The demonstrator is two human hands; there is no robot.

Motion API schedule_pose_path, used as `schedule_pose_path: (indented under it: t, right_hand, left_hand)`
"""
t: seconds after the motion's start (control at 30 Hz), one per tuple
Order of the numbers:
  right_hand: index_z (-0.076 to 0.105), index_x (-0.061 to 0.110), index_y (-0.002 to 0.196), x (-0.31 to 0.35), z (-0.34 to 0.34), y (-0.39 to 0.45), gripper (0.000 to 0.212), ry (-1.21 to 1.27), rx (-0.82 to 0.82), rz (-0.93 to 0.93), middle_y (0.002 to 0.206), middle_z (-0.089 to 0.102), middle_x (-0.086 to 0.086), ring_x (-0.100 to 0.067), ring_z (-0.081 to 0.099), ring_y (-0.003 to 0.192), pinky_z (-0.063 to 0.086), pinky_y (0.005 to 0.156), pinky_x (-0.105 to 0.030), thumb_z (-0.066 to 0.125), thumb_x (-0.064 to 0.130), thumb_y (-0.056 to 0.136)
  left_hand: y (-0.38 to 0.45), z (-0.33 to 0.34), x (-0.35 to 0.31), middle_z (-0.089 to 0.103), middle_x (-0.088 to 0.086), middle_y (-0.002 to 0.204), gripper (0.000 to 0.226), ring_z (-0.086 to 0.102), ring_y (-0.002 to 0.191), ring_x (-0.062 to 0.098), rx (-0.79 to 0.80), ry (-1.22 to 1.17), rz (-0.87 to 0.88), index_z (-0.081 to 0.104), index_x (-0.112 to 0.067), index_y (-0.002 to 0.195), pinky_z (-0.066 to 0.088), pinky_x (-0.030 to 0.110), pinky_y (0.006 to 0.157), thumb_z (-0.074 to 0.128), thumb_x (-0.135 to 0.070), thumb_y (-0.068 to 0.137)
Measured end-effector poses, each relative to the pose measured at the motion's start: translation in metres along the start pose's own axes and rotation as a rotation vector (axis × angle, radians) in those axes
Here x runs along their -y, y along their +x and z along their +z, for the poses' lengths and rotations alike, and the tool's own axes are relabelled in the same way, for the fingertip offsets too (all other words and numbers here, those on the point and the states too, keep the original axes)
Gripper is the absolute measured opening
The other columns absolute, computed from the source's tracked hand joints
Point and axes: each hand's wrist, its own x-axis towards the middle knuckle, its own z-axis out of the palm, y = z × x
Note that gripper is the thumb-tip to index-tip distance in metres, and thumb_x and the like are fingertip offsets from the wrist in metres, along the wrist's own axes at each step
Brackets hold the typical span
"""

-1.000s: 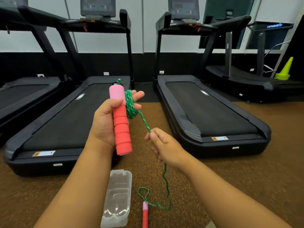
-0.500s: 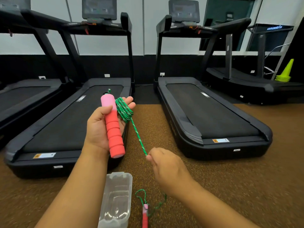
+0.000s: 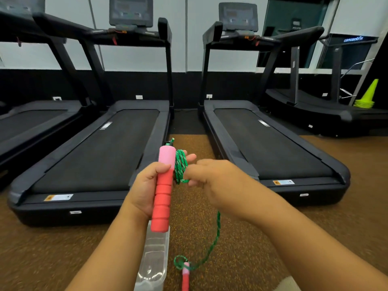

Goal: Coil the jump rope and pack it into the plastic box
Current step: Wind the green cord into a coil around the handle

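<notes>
The person's left hand [image 3: 147,190] is closed around a ribbed red and pink foam jump-rope handle [image 3: 164,187], held nearly upright with the pink end on top and the red end hanging below the palm. A coil of green braided rope [image 3: 180,164] is looped around the extended fingers of that hand, just beside the handle's pink section. A short green knot end sticks out of the top of the handle.

The right hand [image 3: 212,179] sits close against the coil, fingers curled and pinched on the green strand at the lower edge of the loops; the fingertips themselves are blurred, so the exact hold cannot be made out beyond that pinch. From under this hand the rope drops in a loose curve toward the floor and ends in a small loop at the second red and pink handle [image 3: 185,277], which lies on the brown speckled rubber floor [image 3: 241,248].

A clear rectangular plastic box [image 3: 154,263] rests on the floor below the held handle, just left of the second handle, its near end cut off by the frame edge. No rope is inside it.

Two black treadmills [image 3: 94,148] stand side by side ahead, with a third partly visible at far left. A stack of lime-green cones [image 3: 366,97] sits at far right
</notes>
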Motion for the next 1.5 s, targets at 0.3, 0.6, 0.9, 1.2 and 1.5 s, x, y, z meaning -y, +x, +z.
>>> schedule_pose_path:
  t: [0.3, 0.6, 0.9, 1.2, 1.5]
  right_hand:
    - [0.063, 0.018, 0.09, -0.005, -0.024, 0.016, 0.017, 0.359, -0.023, 0.298, 0.087, 0.068, -0.008, -0.008, 0.061, 0.066, 0.044, 0.051, -0.005, 0.05, 0.021, 0.099]
    - [0.057, 0.023, 0.09, -0.024, -0.012, 0.024, 0.022, 0.105, -0.106, 0.324, 0.081, 0.062, 0.008, -0.008, 0.056, 0.074, 0.043, 0.063, -0.028, 0.04, 0.029, 0.102]
    - [0.046, 0.026, 0.088, -0.024, 0.021, 0.014, 0.021, 0.156, -0.167, 0.36, 0.08, 0.059, 0.005, -0.017, 0.055, 0.074, 0.045, 0.063, -0.035, 0.031, 0.027, 0.102]
    - [0.046, 0.021, 0.107, -0.011, 0.05, 0.001, 0.021, 0.195, -0.18, 0.355, 0.084, 0.062, -0.003, -0.026, 0.057, 0.074, 0.049, 0.067, -0.044, 0.031, 0.035, 0.103]
    - [0.031, 0.024, 0.085, 0.0, 0.062, -0.014, 0.023, 0.097, -0.034, 0.312, 0.072, 0.046, 0.004, -0.024, 0.048, 0.065, 0.039, 0.059, -0.037, 0.03, 0.038, 0.103]
  left_hand:
    - [-0.014, 0.008, 0.009, 0.071, 0.022, 0.072, 0.027, 0.07, 0.06, 0.022, 0.137, 0.043, -0.021, 0.075, 0.002, 0.08, 0.053, 0.019, 0.054, 0.066, -0.017, 0.063]
    - [-0.012, 0.006, 0.005, 0.062, 0.03, 0.101, 0.059, 0.061, 0.088, 0.036, 0.302, 0.073, -0.015, 0.06, 0.009, 0.114, 0.05, 0.038, 0.088, 0.069, -0.025, 0.066]
    - [-0.012, 0.013, -0.003, 0.062, 0.026, 0.094, 0.06, 0.06, 0.077, 0.032, 0.39, -0.053, 0.003, 0.057, 0.011, 0.113, 0.052, 0.035, 0.079, 0.071, -0.022, 0.065]
    - [-0.011, 0.019, -0.018, 0.062, 0.025, 0.114, 0.066, 0.064, 0.086, 0.031, 0.38, -0.252, 0.013, 0.05, 0.012, 0.127, 0.058, 0.027, 0.07, 0.068, -0.016, 0.07]
    - [-0.002, 0.024, -0.021, 0.052, 0.024, 0.138, 0.083, 0.064, 0.102, 0.027, 0.183, 0.026, 0.173, 0.041, 0.003, 0.138, 0.05, 0.03, 0.088, 0.068, -0.027, 0.066]
